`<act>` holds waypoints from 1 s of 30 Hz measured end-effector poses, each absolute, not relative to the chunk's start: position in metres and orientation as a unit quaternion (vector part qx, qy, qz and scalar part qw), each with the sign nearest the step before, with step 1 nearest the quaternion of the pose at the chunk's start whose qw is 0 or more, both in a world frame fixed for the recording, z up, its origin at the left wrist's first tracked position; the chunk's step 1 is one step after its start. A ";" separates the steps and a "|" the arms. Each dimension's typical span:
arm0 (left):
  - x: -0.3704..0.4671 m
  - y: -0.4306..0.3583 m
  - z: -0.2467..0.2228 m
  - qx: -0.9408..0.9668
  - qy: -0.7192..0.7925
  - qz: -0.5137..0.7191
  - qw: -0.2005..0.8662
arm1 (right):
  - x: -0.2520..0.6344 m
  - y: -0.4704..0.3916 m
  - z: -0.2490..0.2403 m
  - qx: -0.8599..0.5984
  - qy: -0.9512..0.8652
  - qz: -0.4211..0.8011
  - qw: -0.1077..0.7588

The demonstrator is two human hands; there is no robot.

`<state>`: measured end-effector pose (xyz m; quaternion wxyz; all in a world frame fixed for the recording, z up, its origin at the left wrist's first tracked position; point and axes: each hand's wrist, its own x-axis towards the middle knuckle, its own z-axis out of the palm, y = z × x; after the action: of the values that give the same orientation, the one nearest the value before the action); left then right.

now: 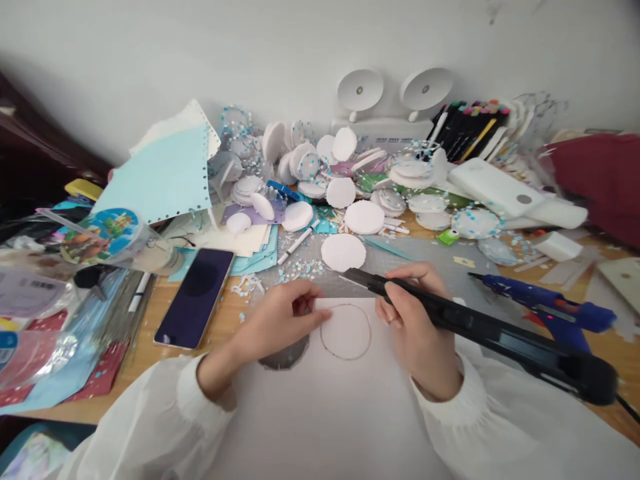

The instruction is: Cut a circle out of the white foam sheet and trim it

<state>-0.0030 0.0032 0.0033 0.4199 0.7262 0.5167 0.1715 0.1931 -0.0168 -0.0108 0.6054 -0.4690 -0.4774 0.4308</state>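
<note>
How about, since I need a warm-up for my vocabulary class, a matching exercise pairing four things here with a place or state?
Things:
1. Smartphone
2. Hot glue gun
3. Corded cutter
4. Cluster of pens

Places or states:
A. Held in the right hand
B. Beside the two-headed lamp, towards the back
C. Showing a small red light
D. On the wooden table, left of the left hand

Right pairs: 1-D, 2-C, 3-A, 4-B
</note>
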 end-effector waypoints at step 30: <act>-0.002 0.004 -0.003 0.525 0.477 0.242 0.662 | 0.215 0.010 0.005 -0.358 -0.541 0.508 0.567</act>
<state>-0.0022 0.0035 -0.0033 0.6618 0.5249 0.4771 0.2424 0.2149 0.0101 0.0054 0.5671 -0.3577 -0.5406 0.5082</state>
